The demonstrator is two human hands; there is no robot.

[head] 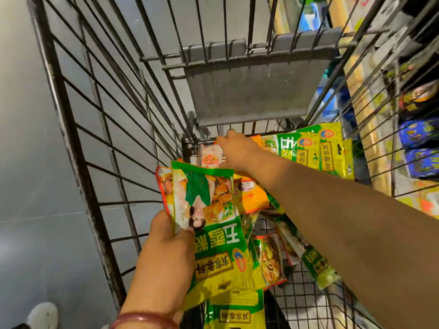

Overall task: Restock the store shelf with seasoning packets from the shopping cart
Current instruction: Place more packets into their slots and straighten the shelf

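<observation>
Foil packets (209, 224): light, floppy, slick; pinch by edge.
Left hand (166, 243): clamped on stack.
Right hand (235, 148): reaching farther packet (209, 159), closure unclear.
Cart (102, 129): beyond grip.

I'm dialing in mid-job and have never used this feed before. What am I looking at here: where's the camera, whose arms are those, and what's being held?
There is one picture, from a camera worn on a person's head, looking down into a wire shopping cart. No robot is involved; the arms are the person's own. The left hand grips a bundle of green and yellow seasoning packets, the top one printed with a figure in green. The right hand reaches to the cart's far end and rests on a pale packet; its fingers are hidden, so the grip is unclear. More packets lie loose in the cart. Store shelves run along the right, blurred.
</observation>
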